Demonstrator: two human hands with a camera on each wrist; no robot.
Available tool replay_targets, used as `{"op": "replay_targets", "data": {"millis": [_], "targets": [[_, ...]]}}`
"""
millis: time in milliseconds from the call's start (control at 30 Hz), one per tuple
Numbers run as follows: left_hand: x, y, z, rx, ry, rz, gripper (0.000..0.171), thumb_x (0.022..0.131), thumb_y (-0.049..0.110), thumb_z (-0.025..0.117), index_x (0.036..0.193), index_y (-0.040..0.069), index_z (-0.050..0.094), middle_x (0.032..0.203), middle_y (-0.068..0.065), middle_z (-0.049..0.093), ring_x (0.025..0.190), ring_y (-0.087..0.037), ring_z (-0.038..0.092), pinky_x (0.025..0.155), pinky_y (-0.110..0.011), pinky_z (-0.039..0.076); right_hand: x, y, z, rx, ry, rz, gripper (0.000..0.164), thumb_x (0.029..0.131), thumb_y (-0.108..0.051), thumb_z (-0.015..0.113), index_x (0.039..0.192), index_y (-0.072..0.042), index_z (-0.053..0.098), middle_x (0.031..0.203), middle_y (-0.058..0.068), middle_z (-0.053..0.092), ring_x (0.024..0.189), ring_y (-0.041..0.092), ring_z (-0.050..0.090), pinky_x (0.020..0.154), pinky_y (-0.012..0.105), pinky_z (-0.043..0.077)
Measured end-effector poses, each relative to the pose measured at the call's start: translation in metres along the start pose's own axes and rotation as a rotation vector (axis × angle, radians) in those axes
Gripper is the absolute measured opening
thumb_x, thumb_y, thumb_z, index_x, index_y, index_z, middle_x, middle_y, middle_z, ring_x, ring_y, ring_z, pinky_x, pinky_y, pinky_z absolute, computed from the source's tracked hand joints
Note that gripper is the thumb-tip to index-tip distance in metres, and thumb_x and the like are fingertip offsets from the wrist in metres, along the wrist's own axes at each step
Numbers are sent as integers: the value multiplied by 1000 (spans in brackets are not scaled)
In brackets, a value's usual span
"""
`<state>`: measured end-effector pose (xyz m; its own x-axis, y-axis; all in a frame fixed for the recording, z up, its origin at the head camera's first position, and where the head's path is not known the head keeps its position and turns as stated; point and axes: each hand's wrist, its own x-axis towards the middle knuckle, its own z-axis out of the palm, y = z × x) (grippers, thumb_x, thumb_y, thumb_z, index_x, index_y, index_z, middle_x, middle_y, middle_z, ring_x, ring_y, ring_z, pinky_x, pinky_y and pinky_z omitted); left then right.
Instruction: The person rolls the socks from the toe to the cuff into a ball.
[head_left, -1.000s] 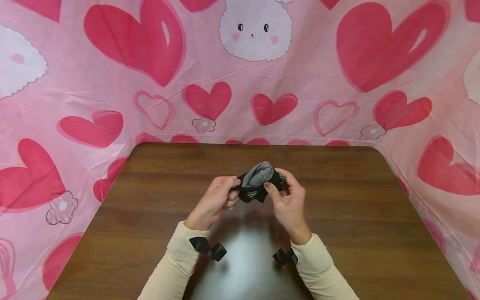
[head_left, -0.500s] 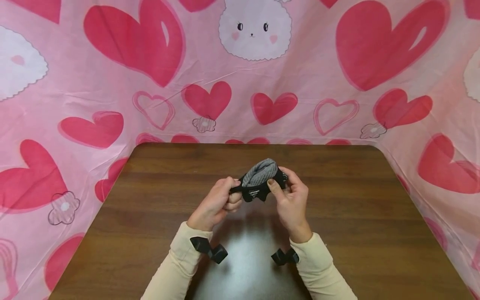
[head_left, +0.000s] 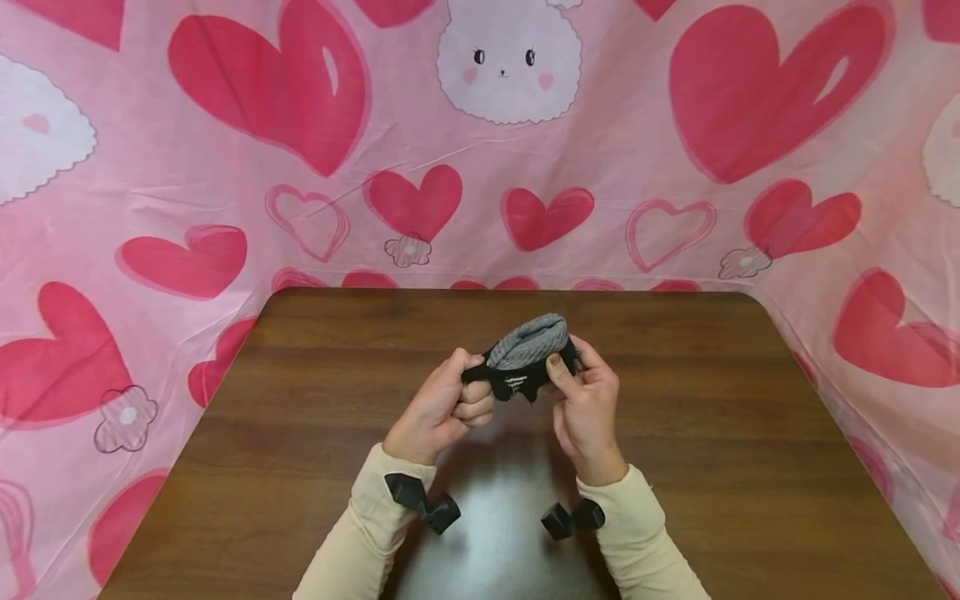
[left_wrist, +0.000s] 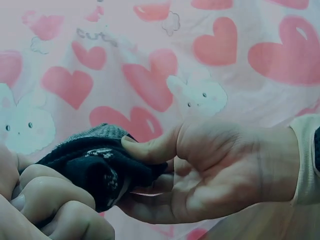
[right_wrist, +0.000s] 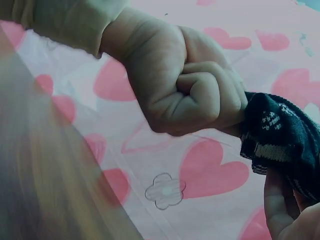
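Note:
A bunched black sock (head_left: 521, 379) with a white pattern is held up over the table between both hands. Its grey inner side (head_left: 528, 343) shows as an oval opening at the top. At the sock's left end, my left hand (head_left: 442, 408) grips a pulled-out edge in curled fingers. My right hand (head_left: 591, 408) pinches the opposite side, thumb on the front of the cuff and fingers behind. In the left wrist view the right thumb (left_wrist: 150, 147) presses on the black fabric. From the right wrist, the left fist (right_wrist: 185, 95) tugs one corner of the knit.
Below the hands is a brown wooden table (head_left: 675, 500) with a bright glare near its front. A pink cloth (head_left: 615, 133) printed with hearts encloses it at the back and sides. Black camera mounts (head_left: 423, 504) sit on both cream-sleeved wrists.
Both hands have shifted slightly to the right with the sock. Its black left edge is stretched out longer, and the grey opening has moved up and to the right.

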<state>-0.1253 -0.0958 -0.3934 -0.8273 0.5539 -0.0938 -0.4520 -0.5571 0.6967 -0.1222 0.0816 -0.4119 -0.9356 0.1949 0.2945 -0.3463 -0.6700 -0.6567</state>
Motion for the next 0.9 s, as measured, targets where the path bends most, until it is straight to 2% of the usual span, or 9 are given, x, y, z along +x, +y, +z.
{"op": "replay_targets", "data": {"millis": [167,300,433,600,900], "targets": [[3,-1,4,-59,16,6,29,98,16,32,69,15,35,46,11,24,41,-4,18,46,-24,11,2,-3,0,124,10,75,21,92,12,62,112,4,66,105,16,68,91,22,68,76,32,57],[4,-2,6,-81,45,-2,24,99,17,34,75,13,38,45,11,28,40,-3,22,46,-24,12,3,-4,1,169,44,130,19,93,6,65,111,3,66,105,14,67,92,21,66,77,32,55],[6,-4,7,-85,53,-1,26,99,17,34,73,14,37,46,11,28,40,-3,21,46,-24,12,3,-5,2,206,49,157,18,94,4,63,112,3,65,107,14,66,96,21,64,83,30,53],[9,-5,9,-86,51,0,29,98,17,34,69,15,38,45,12,29,40,-3,21,47,-24,11,3,-5,1,276,3,168,20,96,3,60,115,3,66,109,14,67,100,22,65,89,32,51],[15,-9,12,-76,74,-60,33,95,16,33,63,17,36,43,13,31,38,-2,22,48,-25,9,4,-5,-2,363,-85,170,22,97,0,58,119,4,63,110,14,68,103,24,64,92,33,49]]}}
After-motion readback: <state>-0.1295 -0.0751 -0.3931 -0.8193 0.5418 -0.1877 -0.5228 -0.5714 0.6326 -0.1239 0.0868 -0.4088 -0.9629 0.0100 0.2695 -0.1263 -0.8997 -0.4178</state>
